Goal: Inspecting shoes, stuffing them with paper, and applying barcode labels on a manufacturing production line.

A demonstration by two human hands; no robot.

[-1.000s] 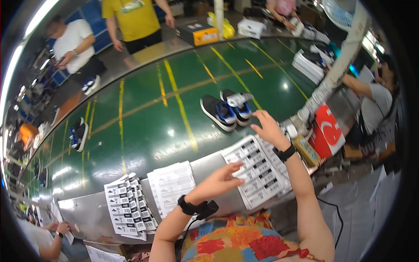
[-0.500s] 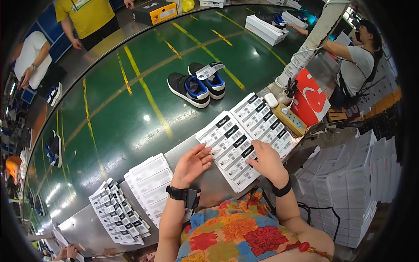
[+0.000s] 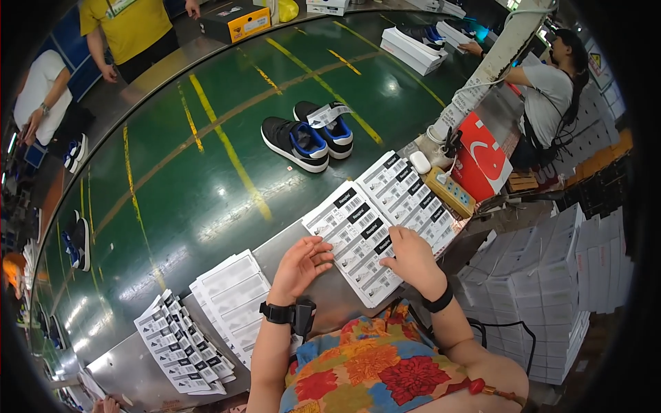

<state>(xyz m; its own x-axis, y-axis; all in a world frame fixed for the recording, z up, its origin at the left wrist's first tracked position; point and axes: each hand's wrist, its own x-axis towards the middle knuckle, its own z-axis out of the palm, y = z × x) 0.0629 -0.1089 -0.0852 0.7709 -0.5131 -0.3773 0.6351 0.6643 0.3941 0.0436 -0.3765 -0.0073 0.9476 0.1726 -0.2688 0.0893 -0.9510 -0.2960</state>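
Two stacks of printed label sheets lie side by side in front of me, a nearer stack (image 3: 365,258) and one to its right (image 3: 385,180). My right hand (image 3: 415,260) rests over the nearer stack, its thumb apart from the bent index finger; nothing shows between them. At that stack's left edge my left hand (image 3: 297,267) hovers palm inward, fingers loosely bent and apart, holding nothing. Beyond the sheets stands a pair of black shoes (image 3: 295,143) with blue linings and white soles. A strip of labels (image 3: 328,115) lies across the far shoe.
The green worktop (image 3: 227,172) carries yellow lines. To my left lie blank-looking sheets (image 3: 234,292) and folded label strips (image 3: 180,344). On the right are a power strip (image 3: 451,191), a post (image 3: 475,79) and stacked white boxes (image 3: 527,296). Co-workers stand around the table.
My right hand's index finger has bent in toward the sheet, with the hand shifted slightly. My left hand keeps nearly the same pose. The whole view has turned a little.
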